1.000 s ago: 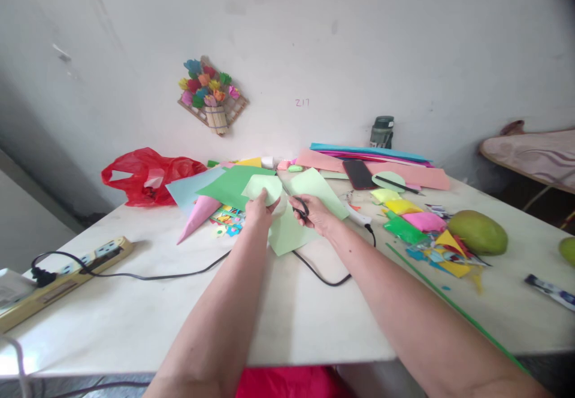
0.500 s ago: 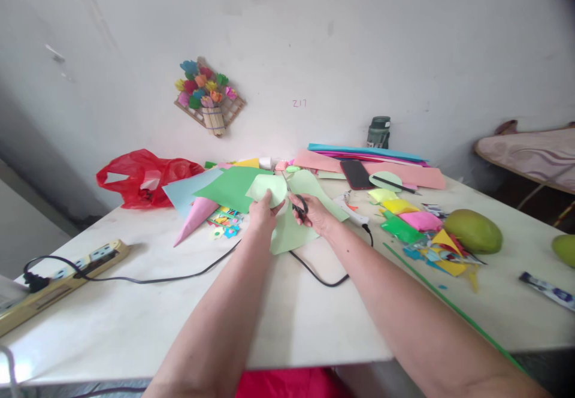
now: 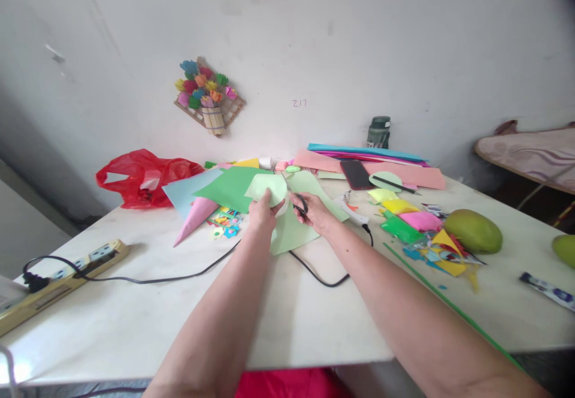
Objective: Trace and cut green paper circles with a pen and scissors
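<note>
My left hand (image 3: 264, 209) pinches a pale green piece of paper (image 3: 268, 186), its right side rounded and its left end still angular. My right hand (image 3: 311, 211) is closed around the dark handles of a pair of scissors (image 3: 300, 204). The blades point up and away, right at the paper's curved edge. Beneath both hands lies a larger light green sheet (image 3: 294, 236). A darker green sheet (image 3: 227, 188) spreads out left of the held paper.
A black cord (image 3: 166, 279) runs from a power strip (image 3: 85, 272) to a white glue gun (image 3: 358, 215). To the right lie clay packets (image 3: 420, 221), paper scraps (image 3: 449, 260) and a green mango (image 3: 474, 231). A red plastic bag (image 3: 148, 176), phone (image 3: 356, 174) and bottle (image 3: 378, 132) stand farther back.
The held paper has shifted very slightly to the left, and the scissors' handles have tilted a little. Everything else on the table stays in place.
</note>
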Motion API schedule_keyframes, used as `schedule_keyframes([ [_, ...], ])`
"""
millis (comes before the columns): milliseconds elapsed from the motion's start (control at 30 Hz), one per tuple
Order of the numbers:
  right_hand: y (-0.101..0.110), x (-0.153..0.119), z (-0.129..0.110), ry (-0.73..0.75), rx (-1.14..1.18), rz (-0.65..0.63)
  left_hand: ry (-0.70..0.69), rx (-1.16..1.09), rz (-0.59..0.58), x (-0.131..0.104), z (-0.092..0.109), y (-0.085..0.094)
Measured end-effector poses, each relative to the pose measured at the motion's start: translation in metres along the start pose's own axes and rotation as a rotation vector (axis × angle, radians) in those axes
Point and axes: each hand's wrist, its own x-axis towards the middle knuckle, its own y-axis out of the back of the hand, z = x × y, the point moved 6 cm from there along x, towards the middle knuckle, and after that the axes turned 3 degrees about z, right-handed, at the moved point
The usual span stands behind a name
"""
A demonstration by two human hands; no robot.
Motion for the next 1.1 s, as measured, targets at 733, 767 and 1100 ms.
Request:
schedule_keyframes([
  [733, -0.002, 0.000, 0.003, -0.054, -0.031, 0.019, -0.027, -0.051, 0.092, 0.011, 0.006, 0.010],
  [767, -0.003, -0.001, 0.003, -0.063, -0.031, 0.015, -0.030, -0.056, 0.110, 0.010, 0.007, 0.011],
  [1100, -0.005, -0.004, 0.004, -0.073, 0.002, -0.028, -0.045, -0.040, 0.130, 0.009, 0.007, 0.012],
])
